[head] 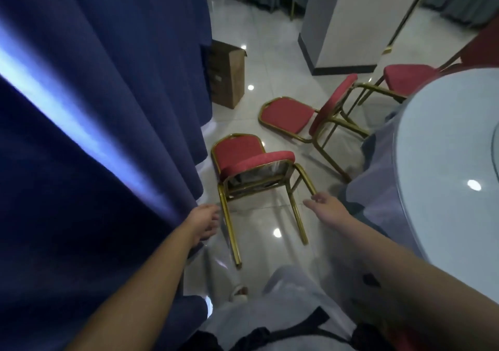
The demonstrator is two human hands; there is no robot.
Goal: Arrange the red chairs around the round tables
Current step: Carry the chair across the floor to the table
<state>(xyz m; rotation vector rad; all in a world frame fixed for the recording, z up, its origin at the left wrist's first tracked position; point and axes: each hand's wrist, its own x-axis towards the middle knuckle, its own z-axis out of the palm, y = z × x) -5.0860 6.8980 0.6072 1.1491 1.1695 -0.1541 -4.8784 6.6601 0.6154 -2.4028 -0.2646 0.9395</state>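
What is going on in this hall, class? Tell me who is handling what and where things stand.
A person reaches both hands toward the nearest red chair, which lies tipped on its back on the tiled floor with its gold legs pointing at them. The left hand is beside one leg and the right hand is at the tip of another; neither plainly grips yet. A second red chair lies tipped over behind it, beside the round table.

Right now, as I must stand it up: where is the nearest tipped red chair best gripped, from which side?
Probably take the nearest red chair by its two near gold legs, from your side: it lies on its back, legs pointing at you, backrest flat on the floor beyond.
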